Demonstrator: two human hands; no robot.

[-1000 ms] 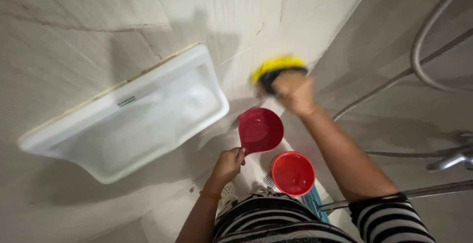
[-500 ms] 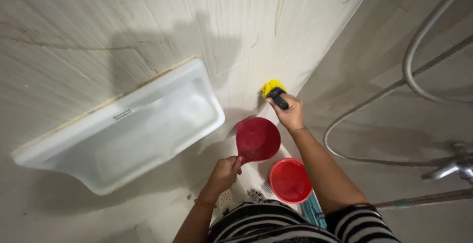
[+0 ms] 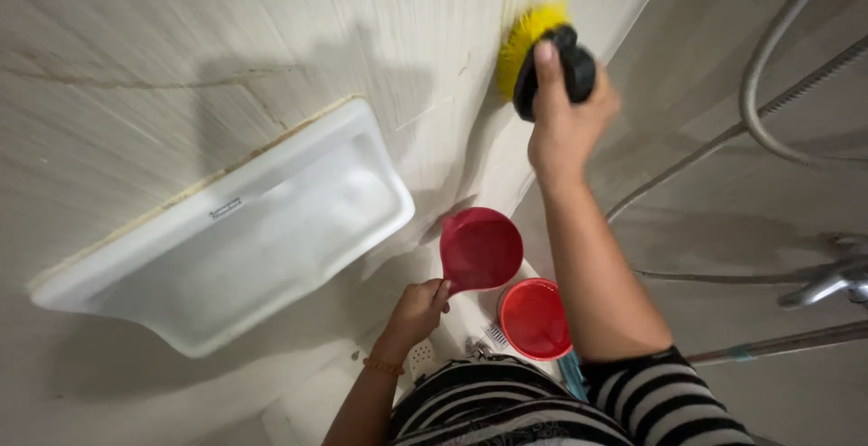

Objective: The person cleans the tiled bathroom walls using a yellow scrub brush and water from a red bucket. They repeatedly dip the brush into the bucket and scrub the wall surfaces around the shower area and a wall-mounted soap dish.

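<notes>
My right hand (image 3: 561, 125) grips a black-handled scrub brush (image 3: 565, 71) whose yellow bristles (image 3: 527, 35) press against the pale tiled wall (image 3: 271, 39), high up and right of the sink. My left hand (image 3: 418, 310) is lower down and holds the handle of a dark red water scoop (image 3: 482, 249), its bowl tilted up toward the wall. A red bucket (image 3: 533, 318) stands on the floor just below the scoop.
A white wall-mounted sink (image 3: 226, 238) sticks out at the left. A grey shower hose (image 3: 768, 75) loops down the right wall, with a metal tap (image 3: 827, 283) beneath it. A floor drain (image 3: 420, 353) lies by my left wrist.
My right hand has carried the brush up the wall, from beside the scoop to well above it. My left hand still holds the scoop in about the same spot.
</notes>
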